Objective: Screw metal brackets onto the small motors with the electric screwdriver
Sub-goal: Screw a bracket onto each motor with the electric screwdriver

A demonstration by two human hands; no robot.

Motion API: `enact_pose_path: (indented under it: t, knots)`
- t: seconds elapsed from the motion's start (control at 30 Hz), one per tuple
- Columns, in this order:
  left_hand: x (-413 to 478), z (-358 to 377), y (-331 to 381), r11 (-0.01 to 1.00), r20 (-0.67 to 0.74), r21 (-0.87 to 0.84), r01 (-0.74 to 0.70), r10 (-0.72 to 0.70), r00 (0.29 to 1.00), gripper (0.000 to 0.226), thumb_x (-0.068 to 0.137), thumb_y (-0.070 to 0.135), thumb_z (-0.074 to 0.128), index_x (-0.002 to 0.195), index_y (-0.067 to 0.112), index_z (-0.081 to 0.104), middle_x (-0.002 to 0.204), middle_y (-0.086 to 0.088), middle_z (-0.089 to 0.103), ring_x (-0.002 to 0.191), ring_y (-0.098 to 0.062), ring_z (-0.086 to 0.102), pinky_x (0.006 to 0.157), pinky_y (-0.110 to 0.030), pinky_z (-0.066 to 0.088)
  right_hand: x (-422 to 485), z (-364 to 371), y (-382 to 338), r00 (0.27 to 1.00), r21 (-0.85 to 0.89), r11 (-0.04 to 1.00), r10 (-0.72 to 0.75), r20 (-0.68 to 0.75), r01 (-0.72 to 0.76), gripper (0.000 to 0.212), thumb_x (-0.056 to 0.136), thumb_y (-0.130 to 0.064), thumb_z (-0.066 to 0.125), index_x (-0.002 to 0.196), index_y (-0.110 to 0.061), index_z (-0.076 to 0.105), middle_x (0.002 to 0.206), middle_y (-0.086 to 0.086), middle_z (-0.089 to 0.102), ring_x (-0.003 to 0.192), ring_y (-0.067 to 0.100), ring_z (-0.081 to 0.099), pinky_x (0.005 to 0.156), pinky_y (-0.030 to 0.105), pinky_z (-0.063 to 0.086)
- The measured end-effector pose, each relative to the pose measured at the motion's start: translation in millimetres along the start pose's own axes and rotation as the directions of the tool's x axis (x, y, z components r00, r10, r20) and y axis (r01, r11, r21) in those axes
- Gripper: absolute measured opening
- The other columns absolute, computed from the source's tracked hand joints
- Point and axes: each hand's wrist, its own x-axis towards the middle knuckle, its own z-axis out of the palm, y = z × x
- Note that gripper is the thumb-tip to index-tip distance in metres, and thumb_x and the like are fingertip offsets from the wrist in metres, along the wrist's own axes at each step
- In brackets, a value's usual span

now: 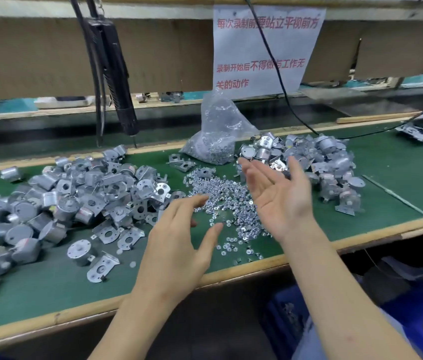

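Your left hand (176, 245) open, empty, near bench edge; your right hand (278, 193) open, palm up, over loose screws (220, 193); electric screwdriver (117, 74) hangs far left.

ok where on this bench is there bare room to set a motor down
Bare green mat lies front left, between the pile of motors and brackets and the wooden front edge. More lies right of the thin rod. Loose screws crowd the middle, a second motor pile the right.
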Motion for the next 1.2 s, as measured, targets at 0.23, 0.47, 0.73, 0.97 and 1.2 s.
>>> enact_pose_path:
  t: [0.23, 0.47, 0.73, 0.97, 1.2]
  knots:
    - [-12, -46, -30, 0.953, -0.114, 0.247, 0.174, -0.149, 0.982, 0.025, 0.09, 0.026, 0.065, 0.114, 0.019, 0.065, 0.109, 0.004, 0.062, 0.108, -0.02, 0.054, 0.089, -0.031, 0.043, 8, 48, 67, 0.981, -0.587, 0.786, -0.135, 0.14, 0.192, 0.033, 0.101, -0.03, 0.064, 0.125, -0.008, 0.065, 0.112, 0.005, 0.075, 0.099, 0.018, 0.072, 0.079, 0.027, 0.058]
    - [-27, -109, -82, 0.769, -0.102, 0.495, 0.403, -0.41, 0.906, 0.027, 0.089, 0.027, 0.066, 0.115, 0.021, 0.068, 0.11, -0.007, 0.064, 0.107, -0.031, 0.055, 0.09, -0.043, 0.046, 10, 71, 115, 0.937, -0.802, 0.493, -0.096, 0.336, 0.338, 0.069, 0.094, -0.035, 0.073, 0.153, -0.018, 0.042, 0.149, -0.008, 0.051, 0.132, 0.005, 0.052, 0.098, 0.008, 0.045]
    - [-32, -127, -98, 0.848, 0.008, 0.328, 0.416, -0.442, 0.897, 0.031, 0.078, 0.044, 0.079, 0.105, 0.036, 0.066, 0.085, 0.024, 0.06, 0.075, 0.004, 0.055, 0.067, -0.024, 0.042, -3, 93, 120, 0.879, -0.743, 0.477, -0.169, 0.446, 0.469, 0.02, 0.093, -0.027, 0.076, 0.103, -0.015, 0.064, 0.087, 0.0, 0.072, 0.074, 0.008, 0.065, 0.065, 0.025, 0.051]
    - [-25, -116, -92, 0.9, -0.106, 0.282, 0.332, -0.315, 0.943, 0.027, 0.08, 0.036, 0.079, 0.105, 0.029, 0.069, 0.09, 0.017, 0.069, 0.081, -0.01, 0.064, 0.077, -0.031, 0.051, -12, 97, 78, 0.809, -0.661, 0.484, -0.214, 0.547, 0.574, 0.012, 0.083, -0.016, 0.067, 0.092, -0.013, 0.06, 0.074, 0.005, 0.067, 0.064, 0.03, 0.062, 0.063, 0.047, 0.053]
    - [-27, -65, -54, 0.985, -0.062, 0.118, 0.124, -0.117, 0.991, 0.028, 0.085, 0.02, 0.074, 0.112, 0.021, 0.066, 0.107, 0.011, 0.067, 0.099, -0.009, 0.062, 0.087, -0.025, 0.047, -3, 81, 53, 0.873, -0.612, 0.662, -0.139, 0.468, 0.433, 0.071, 0.07, -0.092, 0.051, 0.068, -0.021, 0.058, 0.06, 0.002, 0.053, 0.044, 0.017, 0.044, 0.046, 0.024, 0.04]
